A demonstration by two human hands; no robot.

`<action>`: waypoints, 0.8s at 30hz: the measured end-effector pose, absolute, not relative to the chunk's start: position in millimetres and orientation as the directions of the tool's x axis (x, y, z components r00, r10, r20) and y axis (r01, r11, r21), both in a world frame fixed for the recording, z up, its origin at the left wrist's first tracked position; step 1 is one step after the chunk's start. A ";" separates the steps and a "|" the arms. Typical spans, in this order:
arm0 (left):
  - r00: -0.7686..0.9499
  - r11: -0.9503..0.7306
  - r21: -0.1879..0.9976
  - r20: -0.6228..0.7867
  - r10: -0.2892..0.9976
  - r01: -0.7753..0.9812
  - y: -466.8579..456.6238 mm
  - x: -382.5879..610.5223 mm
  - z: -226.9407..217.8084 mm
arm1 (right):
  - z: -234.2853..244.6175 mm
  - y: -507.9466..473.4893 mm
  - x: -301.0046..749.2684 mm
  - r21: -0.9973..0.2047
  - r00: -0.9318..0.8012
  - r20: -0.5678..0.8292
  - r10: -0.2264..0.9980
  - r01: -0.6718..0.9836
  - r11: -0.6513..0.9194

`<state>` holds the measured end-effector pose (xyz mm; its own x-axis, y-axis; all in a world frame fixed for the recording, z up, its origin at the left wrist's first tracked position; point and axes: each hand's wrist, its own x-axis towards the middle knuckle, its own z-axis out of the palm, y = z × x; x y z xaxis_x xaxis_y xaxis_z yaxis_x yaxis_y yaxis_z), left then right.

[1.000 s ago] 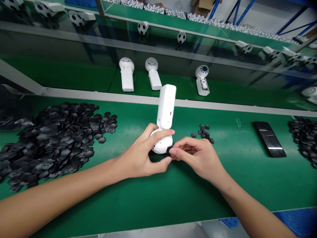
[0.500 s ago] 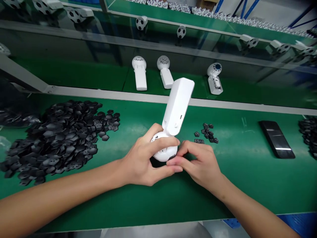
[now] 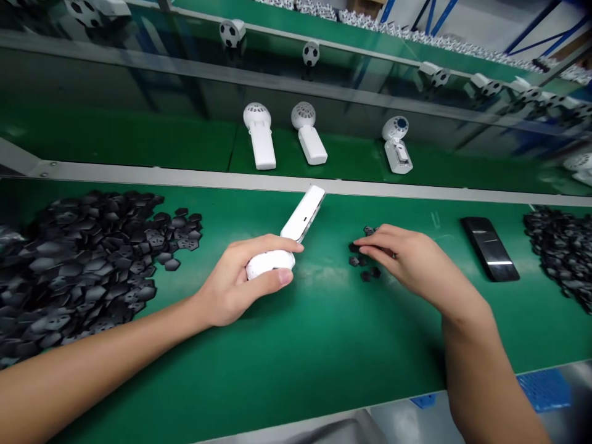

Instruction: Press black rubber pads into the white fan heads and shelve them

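My left hand (image 3: 235, 280) is wrapped round the round head of a white handheld fan (image 3: 303, 217), whose flat handle slants up and to the right. To the right, my right hand (image 3: 411, 256) is over a small group of black pieces (image 3: 365, 275) on the green table. Thumb and forefinger are closed on a small black plastic piece (image 3: 354, 247) at their tips. The fingers of my left hand hide part of the fan's head.
A big heap of black pentagon pieces (image 3: 87, 265) lies at left, another heap (image 3: 559, 250) at right. Near the latter is a black phone (image 3: 490, 248). Three white fans (image 3: 262, 145) lie behind the metal rail (image 3: 198, 177). Football-patterned fans (image 3: 311, 54) line the upper shelf.
My right hand has left the fan and moved right to the small black pieces. My left hand has shifted left with the fan, whose handle is now tilted lower. The view has turned slightly.
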<state>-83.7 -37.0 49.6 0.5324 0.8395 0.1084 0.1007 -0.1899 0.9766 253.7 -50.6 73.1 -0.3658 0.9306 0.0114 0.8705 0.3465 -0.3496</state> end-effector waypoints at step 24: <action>0.540 -0.412 0.890 0.252 0.803 0.197 -37.6 -73.2 37.0 | 68.5 -73.2 170.4 -0.973 -0.231 -0.220 0.948 0.127 -0.194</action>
